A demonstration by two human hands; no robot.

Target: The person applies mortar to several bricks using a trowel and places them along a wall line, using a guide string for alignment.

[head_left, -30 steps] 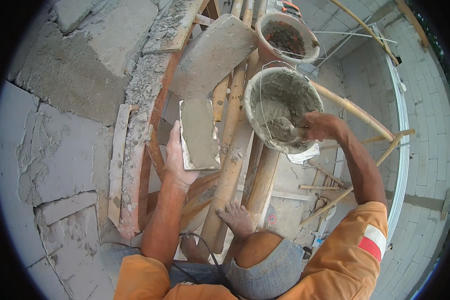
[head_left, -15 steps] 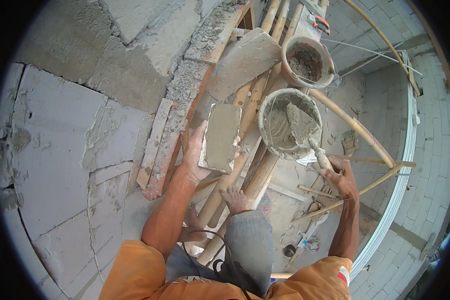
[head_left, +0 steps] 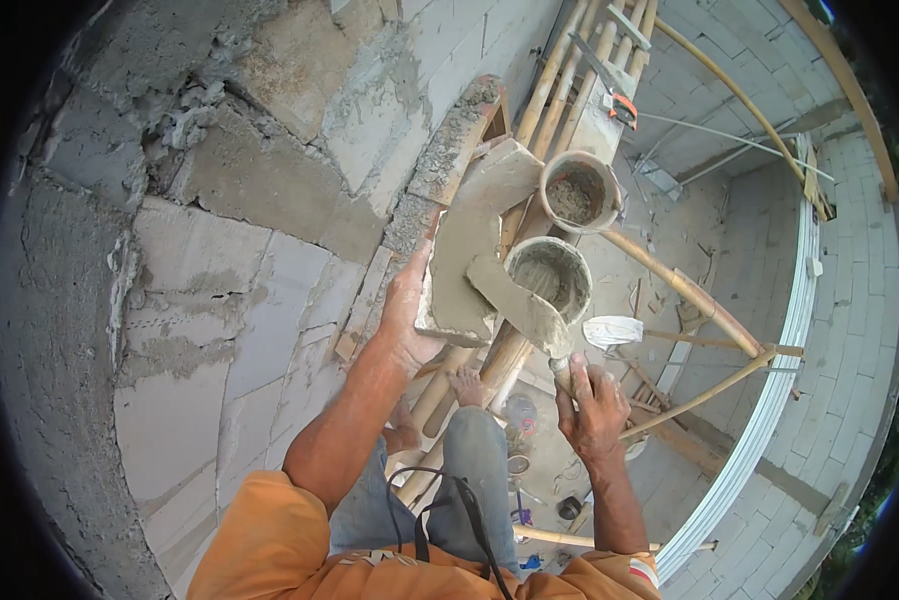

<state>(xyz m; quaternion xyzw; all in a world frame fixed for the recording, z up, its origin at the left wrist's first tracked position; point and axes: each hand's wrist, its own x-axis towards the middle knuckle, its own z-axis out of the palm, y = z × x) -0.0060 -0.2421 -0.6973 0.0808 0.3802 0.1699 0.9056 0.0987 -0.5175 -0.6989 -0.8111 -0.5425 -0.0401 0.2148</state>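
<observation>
My left hand [head_left: 407, 315] grips a pale block [head_left: 442, 285] by its left side, its top face coated with grey wet mortar. My right hand [head_left: 590, 415] is closed on the handle of a trowel [head_left: 525, 305], whose mortar-smeared blade lies over the block's right part. Just behind the blade stands a bucket of mortar [head_left: 571, 265], and beyond it a second bucket [head_left: 580, 198] with darker lumpy contents. A slanted, mortar-stained board [head_left: 500, 175] leans above the block.
A rough block wall [head_left: 200, 380] fills the left. I stand barefoot on bamboo scaffold poles [head_left: 670, 280]; my foot [head_left: 467, 385] rests on them. A saw with an orange handle [head_left: 622, 108] lies farther along. Scattered wood and debris show far below, beside another block wall [head_left: 840, 330].
The trowel has come out of the bucket and swung left onto the block, with my right hand moving down and left. The view has turned toward the wall.
</observation>
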